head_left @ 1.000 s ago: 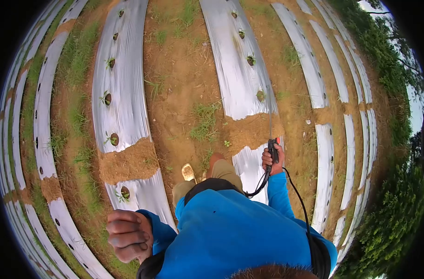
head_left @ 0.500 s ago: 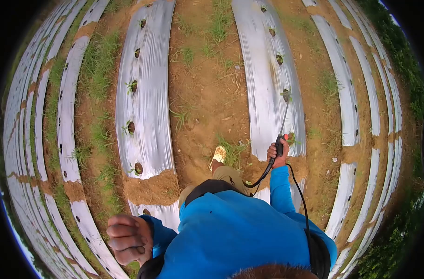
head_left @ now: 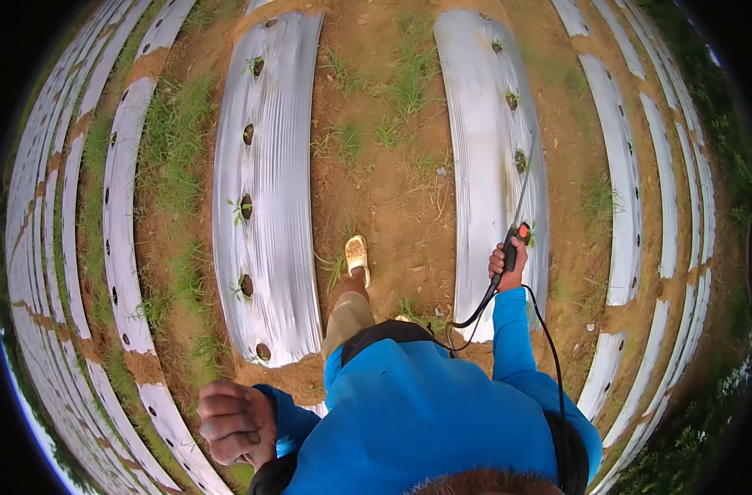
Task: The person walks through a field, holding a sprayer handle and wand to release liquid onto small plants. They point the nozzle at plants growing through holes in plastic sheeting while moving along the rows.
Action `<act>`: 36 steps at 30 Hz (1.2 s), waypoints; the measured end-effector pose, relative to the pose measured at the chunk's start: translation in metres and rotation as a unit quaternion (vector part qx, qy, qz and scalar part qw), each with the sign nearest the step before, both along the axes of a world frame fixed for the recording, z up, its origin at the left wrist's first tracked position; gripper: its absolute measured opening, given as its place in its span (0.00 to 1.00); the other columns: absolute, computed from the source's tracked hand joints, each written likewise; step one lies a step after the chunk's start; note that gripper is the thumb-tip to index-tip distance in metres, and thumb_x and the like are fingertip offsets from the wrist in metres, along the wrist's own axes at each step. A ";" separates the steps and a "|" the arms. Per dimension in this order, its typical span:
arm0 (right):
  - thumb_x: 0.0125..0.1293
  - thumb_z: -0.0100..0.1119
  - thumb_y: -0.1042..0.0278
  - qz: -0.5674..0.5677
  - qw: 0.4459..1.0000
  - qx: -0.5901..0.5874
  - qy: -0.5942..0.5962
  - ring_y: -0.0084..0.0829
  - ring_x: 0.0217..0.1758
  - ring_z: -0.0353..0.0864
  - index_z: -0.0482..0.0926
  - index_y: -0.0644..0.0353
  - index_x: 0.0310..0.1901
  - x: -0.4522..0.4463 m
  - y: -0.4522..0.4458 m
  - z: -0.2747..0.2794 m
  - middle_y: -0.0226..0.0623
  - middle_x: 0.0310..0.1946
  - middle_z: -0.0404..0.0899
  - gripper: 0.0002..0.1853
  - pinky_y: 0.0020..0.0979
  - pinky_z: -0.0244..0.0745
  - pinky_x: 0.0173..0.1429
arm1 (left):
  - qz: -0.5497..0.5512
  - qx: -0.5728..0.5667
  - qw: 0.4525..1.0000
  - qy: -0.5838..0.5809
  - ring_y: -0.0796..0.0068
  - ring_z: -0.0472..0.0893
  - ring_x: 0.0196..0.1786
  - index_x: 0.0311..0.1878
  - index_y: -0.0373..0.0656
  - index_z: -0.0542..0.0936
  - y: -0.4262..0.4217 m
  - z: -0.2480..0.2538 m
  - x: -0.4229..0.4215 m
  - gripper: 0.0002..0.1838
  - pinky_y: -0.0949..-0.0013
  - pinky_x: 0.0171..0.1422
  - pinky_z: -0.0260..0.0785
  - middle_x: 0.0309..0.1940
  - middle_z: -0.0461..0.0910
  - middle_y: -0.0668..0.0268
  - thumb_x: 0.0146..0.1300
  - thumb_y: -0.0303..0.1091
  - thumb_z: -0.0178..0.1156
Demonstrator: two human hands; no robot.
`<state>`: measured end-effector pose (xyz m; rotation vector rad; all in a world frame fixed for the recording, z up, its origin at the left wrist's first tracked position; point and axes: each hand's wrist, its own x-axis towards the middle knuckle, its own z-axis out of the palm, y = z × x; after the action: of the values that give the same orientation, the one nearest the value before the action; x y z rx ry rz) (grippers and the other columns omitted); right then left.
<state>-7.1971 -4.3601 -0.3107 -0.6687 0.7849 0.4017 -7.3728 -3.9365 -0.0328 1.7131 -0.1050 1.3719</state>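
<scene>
Black spray handle (head_left: 510,252) with red button (head_left: 524,231), right hand (head_left: 509,262) clamped on it, fingers wrapped round the grip. Handle sits over right silver-covered bed (head_left: 479,165), toward its near end and right edge. Thin wand (head_left: 523,198) runs forward along that edge, passing just beside a planting hole (head_left: 520,161) in view; tip height above the sheet, can't tell. Black hose (head_left: 472,320) curves back from the grip toward the waist. Left hand (head_left: 237,422) in a fist, fingers curled together, off the near end of left silver-covered bed (head_left: 281,181); inside of palm hidden. Pale shoe (head_left: 356,250) on soil path (head_left: 384,206) between both beds.
</scene>
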 end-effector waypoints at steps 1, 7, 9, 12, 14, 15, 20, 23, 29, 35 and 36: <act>0.57 0.57 0.47 0.001 1.000 -0.007 0.013 0.21 0.10 0.62 0.71 0.56 0.25 0.018 0.011 0.001 0.26 0.13 0.65 0.19 0.22 0.60 0.11 | 0.012 -0.015 1.000 -0.020 0.80 0.57 0.17 0.17 0.54 0.62 0.012 -0.005 0.028 0.15 0.75 0.22 0.56 0.12 0.57 0.76 0.56 0.41 0.54; 0.54 0.59 0.47 0.007 0.997 0.062 0.040 0.22 0.13 0.64 0.72 0.62 0.27 0.112 0.044 0.027 0.30 0.15 0.67 0.22 0.22 0.62 0.13 | -0.050 -0.020 0.993 -0.102 0.82 0.58 0.15 0.16 0.57 0.64 0.074 0.008 0.171 0.15 0.78 0.20 0.55 0.11 0.60 0.78 0.58 0.36 0.52; 0.56 0.59 0.47 -0.016 0.996 0.071 0.041 0.21 0.12 0.63 0.72 0.62 0.26 0.147 0.055 0.040 0.29 0.15 0.66 0.21 0.21 0.61 0.13 | -0.057 -0.031 0.995 -0.074 0.82 0.58 0.15 0.16 0.56 0.64 0.084 0.014 0.210 0.15 0.78 0.20 0.55 0.11 0.60 0.77 0.59 0.36 0.53; 0.57 0.58 0.48 -0.041 0.995 0.089 0.031 0.20 0.12 0.63 0.72 0.61 0.27 0.210 0.068 0.058 0.27 0.14 0.65 0.21 0.19 0.62 0.13 | -0.061 -0.041 0.997 -0.027 0.82 0.58 0.15 0.16 0.54 0.64 0.093 0.013 0.273 0.16 0.78 0.20 0.56 0.11 0.60 0.76 0.59 0.36 0.53; 0.57 0.58 0.47 -0.031 0.997 0.069 0.018 0.19 0.12 0.63 0.72 0.60 0.27 0.249 0.071 0.054 0.26 0.14 0.65 0.21 0.19 0.62 0.13 | -0.054 -0.039 0.998 0.002 0.82 0.58 0.15 0.16 0.54 0.63 0.096 0.007 0.316 0.16 0.77 0.20 0.56 0.11 0.60 0.76 0.59 0.36 0.53; 0.57 0.58 0.47 -0.036 0.997 0.063 0.017 0.20 0.12 0.63 0.71 0.59 0.27 0.270 0.071 0.050 0.26 0.14 0.65 0.20 0.19 0.61 0.13 | -0.072 -0.040 0.997 -0.012 0.82 0.58 0.16 0.17 0.54 0.63 0.097 0.004 0.339 0.16 0.77 0.21 0.56 0.11 0.60 0.76 0.59 0.36 0.53; 0.57 0.58 0.47 -0.031 0.999 0.015 0.041 0.21 0.12 0.63 0.70 0.57 0.26 0.394 0.082 0.003 0.26 0.14 0.64 0.19 0.21 0.60 0.13 | -0.079 -0.002 0.997 -0.028 0.81 0.58 0.17 0.17 0.55 0.63 0.089 0.003 0.462 0.15 0.77 0.22 0.57 0.12 0.61 0.76 0.58 0.38 0.54; 0.56 0.59 0.46 -0.053 0.998 0.022 0.032 0.21 0.12 0.63 0.71 0.58 0.26 0.480 0.087 -0.003 0.26 0.14 0.65 0.21 0.21 0.62 0.12 | -0.030 0.029 0.999 -0.023 0.81 0.58 0.17 0.17 0.55 0.63 0.076 0.026 0.536 0.15 0.76 0.21 0.56 0.12 0.61 0.76 0.56 0.39 0.54; 0.57 0.59 0.47 -0.045 0.992 0.119 -0.001 0.21 0.12 0.63 0.72 0.59 0.26 0.631 0.091 0.028 0.27 0.14 0.66 0.20 0.21 0.61 0.12 | -0.062 0.054 0.996 -0.034 0.81 0.57 0.16 0.16 0.53 0.63 0.058 0.063 0.671 0.16 0.76 0.20 0.55 0.12 0.60 0.76 0.57 0.40 0.53; 0.57 0.58 0.47 -0.020 0.998 0.053 -0.010 0.20 0.10 0.61 0.71 0.55 0.26 0.751 0.096 0.029 0.25 0.14 0.64 0.19 0.21 0.59 0.12 | -0.018 0.042 0.998 -0.044 0.80 0.58 0.16 0.16 0.52 0.61 0.066 0.066 0.771 0.17 0.75 0.20 0.54 0.12 0.59 0.75 0.57 0.41 0.53; 0.57 0.58 0.47 -0.019 0.998 0.053 -0.008 0.20 0.10 0.61 0.71 0.55 0.26 0.767 0.098 0.028 0.25 0.14 0.64 0.19 0.21 0.59 0.12 | -0.027 0.050 0.998 -0.028 0.79 0.58 0.16 0.16 0.52 0.61 0.072 0.064 0.787 0.17 0.75 0.20 0.54 0.12 0.58 0.75 0.58 0.41 0.53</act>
<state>-6.4303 -4.2617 -0.2826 -0.5561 0.7545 0.3996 -6.5855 -3.8648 0.0314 1.7421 -0.2534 1.3961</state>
